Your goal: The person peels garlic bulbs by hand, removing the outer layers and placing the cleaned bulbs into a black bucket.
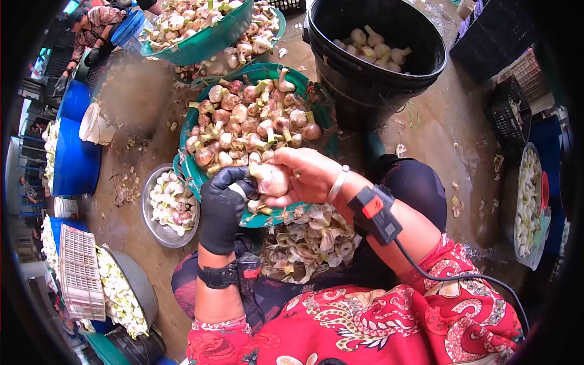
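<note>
My bare right hand (pixel 307 176) is closed round a garlic bulb (pixel 271 178) over the near edge of a green basket (pixel 193 170) full of untrimmed bulbs with short stems. From the left, my left hand (pixel 222 204), in a black glove, has curled fingers touching the same bulb; a small pale piece shows between them, too hidden to name. Papery garlic skins (pixel 310 243) are heaped just below the basket, over my lap. Left of the basket stands a metal bowl (pixel 146 210) of peeled cloves.
A black bucket (pixel 365 91) holding several bulbs stands beyond the basket, right of centre. Another green basin (pixel 213 45) of garlic is at the top. Blue tubs (pixel 76 161) and a white crate (pixel 82 267) line the left. At upper left, a person (pixel 94 30) bends over containers.
</note>
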A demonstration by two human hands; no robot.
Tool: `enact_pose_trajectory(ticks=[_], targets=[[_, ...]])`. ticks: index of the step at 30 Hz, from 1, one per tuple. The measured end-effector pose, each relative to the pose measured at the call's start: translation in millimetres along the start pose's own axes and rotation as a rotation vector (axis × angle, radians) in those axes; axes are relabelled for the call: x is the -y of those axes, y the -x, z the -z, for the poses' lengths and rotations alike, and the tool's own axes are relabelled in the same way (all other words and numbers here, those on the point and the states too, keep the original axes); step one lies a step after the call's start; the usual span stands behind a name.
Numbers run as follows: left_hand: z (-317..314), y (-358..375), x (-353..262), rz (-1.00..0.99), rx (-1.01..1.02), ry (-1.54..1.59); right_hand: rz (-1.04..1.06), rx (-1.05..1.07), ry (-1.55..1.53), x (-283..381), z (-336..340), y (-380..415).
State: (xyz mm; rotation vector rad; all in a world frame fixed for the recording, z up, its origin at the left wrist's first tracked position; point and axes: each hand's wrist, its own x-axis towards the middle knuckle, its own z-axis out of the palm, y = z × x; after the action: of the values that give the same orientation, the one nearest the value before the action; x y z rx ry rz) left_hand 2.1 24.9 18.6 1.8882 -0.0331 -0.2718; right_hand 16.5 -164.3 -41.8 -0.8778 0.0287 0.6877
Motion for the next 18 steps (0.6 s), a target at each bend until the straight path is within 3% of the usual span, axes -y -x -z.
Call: enact_pose_trajectory(ticks=[1, 2, 3, 5, 6, 7, 8, 9, 11, 13, 15, 18], targets=[[1, -2, 6, -0.009, 0.006, 0.175, 0.201, -0.089, 0.217, 14, -18, 4], [2, -3, 9, -0.018, 0.012, 0.35, -0.026, -0.313, -0.08, 30, -34, 18], [2, -3, 8, -0.018, 0.013, 0.35, -0.026, -0.314, -0.08, 26, -35, 17], [-1, -6, 6, -0.048, 0.05, 0.307, 0.317, -0.461, 0.439, 11, -36, 18], [-2, -6, 5, -0.046, 0.052, 0.312, 0.604, -0.467, 0.77, 8, -37, 20], [-3, -6, 3, -0.193, 0.108, 0.126, 0.754, -0.509, 1.01, 10, -33, 20], [-4, -6, 1, -0.339, 0.164, -0.063, 0.448, -0.359, 0.648, 16, -28, 23], [-6, -5, 0, -0.339, 0.168, -0.063, 0.147, -0.2, 0.283, 28, -26, 29], [-11, 0, -2, 0.089, 0.202, 0.747, 0.095, -0.024, -0.054, 27, -12, 29], [-3, 0, 3, 0.134, 0.206, 0.778, 0.141, 0.048, -0.188, 30, -16, 33], [5, -3, 11, 0.176, 0.18, 1.088, 0.142, 0.167, -0.19, 35, -10, 36], [17, -12, 16, 0.175, -0.049, 1.136, 0.109, 0.384, -0.275, 35, -8, 38]])
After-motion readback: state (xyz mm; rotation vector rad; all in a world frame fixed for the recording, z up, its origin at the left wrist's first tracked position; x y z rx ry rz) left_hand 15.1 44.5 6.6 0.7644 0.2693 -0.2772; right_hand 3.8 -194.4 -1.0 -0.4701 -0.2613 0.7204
